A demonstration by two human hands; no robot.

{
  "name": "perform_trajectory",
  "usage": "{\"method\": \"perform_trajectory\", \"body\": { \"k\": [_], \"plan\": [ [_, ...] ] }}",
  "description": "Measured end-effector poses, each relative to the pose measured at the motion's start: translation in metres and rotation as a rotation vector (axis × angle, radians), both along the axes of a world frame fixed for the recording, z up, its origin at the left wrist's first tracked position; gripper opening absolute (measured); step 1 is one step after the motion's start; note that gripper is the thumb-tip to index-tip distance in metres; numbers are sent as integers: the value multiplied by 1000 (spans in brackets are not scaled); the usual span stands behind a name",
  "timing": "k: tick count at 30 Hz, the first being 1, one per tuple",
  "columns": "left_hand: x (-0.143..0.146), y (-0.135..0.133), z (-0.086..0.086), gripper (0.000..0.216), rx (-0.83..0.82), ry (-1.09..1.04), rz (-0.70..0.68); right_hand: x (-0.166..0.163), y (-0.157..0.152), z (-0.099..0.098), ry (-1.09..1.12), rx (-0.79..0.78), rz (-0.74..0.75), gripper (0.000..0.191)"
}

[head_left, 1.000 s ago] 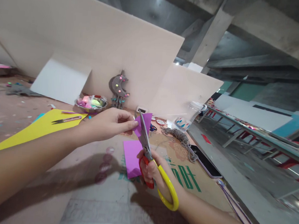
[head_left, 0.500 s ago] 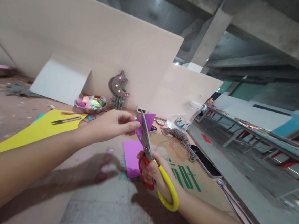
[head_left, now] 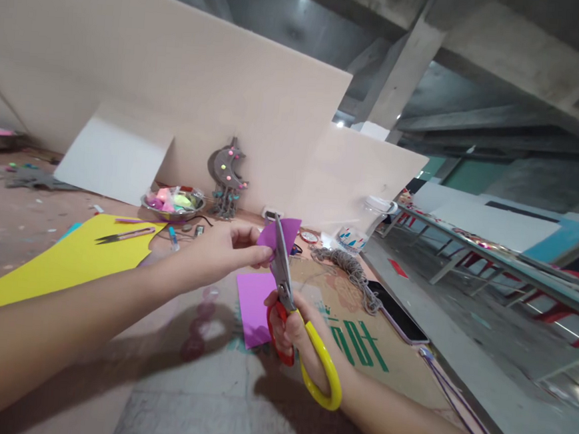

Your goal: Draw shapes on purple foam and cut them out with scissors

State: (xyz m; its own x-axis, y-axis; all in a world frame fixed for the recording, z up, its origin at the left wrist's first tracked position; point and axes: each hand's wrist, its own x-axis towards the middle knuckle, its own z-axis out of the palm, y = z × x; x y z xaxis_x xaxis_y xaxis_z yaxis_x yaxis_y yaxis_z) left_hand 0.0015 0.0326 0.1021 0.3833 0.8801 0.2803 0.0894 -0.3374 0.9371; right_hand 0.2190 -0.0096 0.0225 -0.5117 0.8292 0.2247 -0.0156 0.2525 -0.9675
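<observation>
Between thumb and fingers, my left hand pinches a small piece of purple paper in the air. My right hand is closed round the handles of a pair of scissors, one handle red and one yellow. The scissors point up and away, with their metal blades across the purple piece. Below the hands, a larger purple sheet lies on brown cardboard, partly hidden by my right hand.
Yellow paper with thread snips on it lies at left. Behind stand a bowl of colourful clay, a grey moon ornament and a plastic jar. Grey yarn and a phone lie at right.
My left hand has shifted slightly right and lower along the purple piece, its thumb now closer to the blades. The scissors have barely moved. The view has shifted slightly.
</observation>
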Motion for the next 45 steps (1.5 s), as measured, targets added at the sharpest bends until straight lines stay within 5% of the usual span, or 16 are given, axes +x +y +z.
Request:
{"method": "perform_trajectory", "body": {
  "k": [7,20,45],
  "plan": [
    [-4,0,6,12,21,152,-103,-1,-4,16,-102,88,-38,61],
    [-14,4,6,25,81,319,-67,1,0,12,-99,78,-25,62],
    [-21,9,7,20,40,209,-63,2,3,2,-64,33,-32,59]
  ]
}}
